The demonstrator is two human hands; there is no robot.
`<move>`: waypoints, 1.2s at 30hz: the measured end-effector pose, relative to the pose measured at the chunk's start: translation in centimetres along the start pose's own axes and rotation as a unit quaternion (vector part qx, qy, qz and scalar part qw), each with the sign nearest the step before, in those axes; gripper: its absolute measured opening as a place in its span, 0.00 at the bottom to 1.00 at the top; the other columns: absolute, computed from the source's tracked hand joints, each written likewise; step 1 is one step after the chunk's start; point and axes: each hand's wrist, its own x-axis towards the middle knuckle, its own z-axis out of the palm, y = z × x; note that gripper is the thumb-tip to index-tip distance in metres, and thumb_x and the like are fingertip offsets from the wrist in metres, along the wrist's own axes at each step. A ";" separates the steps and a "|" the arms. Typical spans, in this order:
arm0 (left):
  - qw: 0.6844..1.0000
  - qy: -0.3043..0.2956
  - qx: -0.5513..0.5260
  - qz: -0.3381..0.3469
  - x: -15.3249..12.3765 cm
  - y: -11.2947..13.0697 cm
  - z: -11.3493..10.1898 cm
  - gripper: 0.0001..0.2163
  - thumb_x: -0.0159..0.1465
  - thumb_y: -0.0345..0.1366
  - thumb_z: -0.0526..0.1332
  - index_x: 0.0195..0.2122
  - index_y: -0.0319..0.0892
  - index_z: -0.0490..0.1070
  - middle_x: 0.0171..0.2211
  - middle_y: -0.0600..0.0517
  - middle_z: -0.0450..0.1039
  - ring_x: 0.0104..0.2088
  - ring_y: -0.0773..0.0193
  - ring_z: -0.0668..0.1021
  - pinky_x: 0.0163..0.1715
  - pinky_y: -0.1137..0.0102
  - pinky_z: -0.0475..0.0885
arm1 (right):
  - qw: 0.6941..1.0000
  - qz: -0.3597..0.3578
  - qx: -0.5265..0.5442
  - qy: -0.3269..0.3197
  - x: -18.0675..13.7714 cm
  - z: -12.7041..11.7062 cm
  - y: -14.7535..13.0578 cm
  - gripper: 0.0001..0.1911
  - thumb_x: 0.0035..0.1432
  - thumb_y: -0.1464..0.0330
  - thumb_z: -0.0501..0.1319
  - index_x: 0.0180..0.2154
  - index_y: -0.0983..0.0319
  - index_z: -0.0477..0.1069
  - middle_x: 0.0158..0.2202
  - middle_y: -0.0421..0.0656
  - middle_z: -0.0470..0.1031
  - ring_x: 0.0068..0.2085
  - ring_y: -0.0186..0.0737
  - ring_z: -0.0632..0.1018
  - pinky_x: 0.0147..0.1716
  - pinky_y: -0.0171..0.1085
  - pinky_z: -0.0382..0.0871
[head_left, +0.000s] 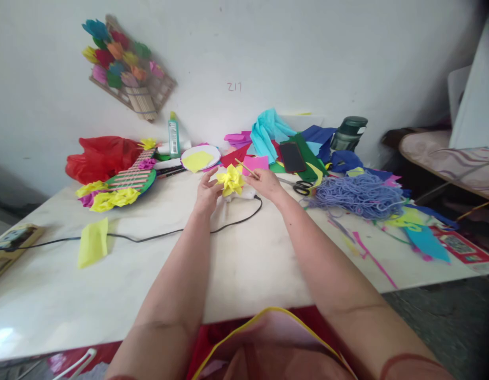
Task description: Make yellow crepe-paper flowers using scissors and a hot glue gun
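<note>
A yellow crepe-paper flower (231, 180) with pointed petals is up between my hands. At its left edge my left hand (208, 194) pinches it, the upper fingers slightly spread. My right hand (267, 183) is closed on a thin wooden stick (245, 168), which slants up and left; its fingertips are close to the flower's right side. Just below the flower lies a white glue gun (244, 196), partly hidden, with a black cord (176, 230) running left across the table.
A guitar-shaped craft with paper flowers (129, 182) lies left, near a yellow paper piece (93, 243) and power strip (15, 243). Behind are a glue bottle (173, 136), white plate (217, 154) and phone (292, 157). Scissors (301, 187) and blue yarn (358, 195) lie right.
</note>
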 end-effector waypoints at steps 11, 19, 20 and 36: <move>1.000 -0.024 -0.010 -0.008 -0.5 0.3 1.2 0.31 0.38 0.29 0.67 0.49 0.44 0.73 0.23 0.57 0.74 0.23 0.67 0.74 0.24 0.72 0.67 | 0.997 0.052 0.063 0.007 -0.1 1.1 -0.2 0.10 0.52 0.60 0.61 0.25 0.60 0.67 0.24 0.37 0.68 0.29 0.35 0.69 0.29 0.34 0.57; 0.998 -0.060 0.007 -0.006 -0.5 0.0 1.3 0.34 0.40 0.30 0.67 0.53 0.44 0.71 0.24 0.57 0.74 0.25 0.66 0.76 0.29 0.71 0.70 | 0.982 0.089 0.166 0.013 0.5 1.2 1.2 0.12 0.53 0.61 0.61 0.25 0.62 0.73 0.26 0.43 0.76 0.33 0.39 0.75 0.34 0.36 0.65; 0.998 -0.068 0.008 -0.009 -0.5 0.1 1.3 0.35 0.40 0.31 0.67 0.54 0.44 0.70 0.25 0.57 0.74 0.25 0.66 0.76 0.30 0.70 0.71 | 0.975 0.093 0.201 0.004 0.5 1.3 1.3 0.10 0.52 0.62 0.62 0.24 0.62 0.73 0.25 0.42 0.75 0.31 0.38 0.75 0.34 0.36 0.65; 0.998 -0.023 -0.032 -0.056 -0.5 0.8 1.3 0.14 0.46 0.44 0.69 0.29 0.40 0.77 0.26 0.50 0.76 0.29 0.60 0.78 0.25 0.71 0.70 | 0.963 0.057 0.260 0.029 0.3 1.1 0.8 0.05 0.46 0.68 0.65 0.23 0.62 0.71 0.24 0.37 0.72 0.29 0.35 0.72 0.32 0.34 0.65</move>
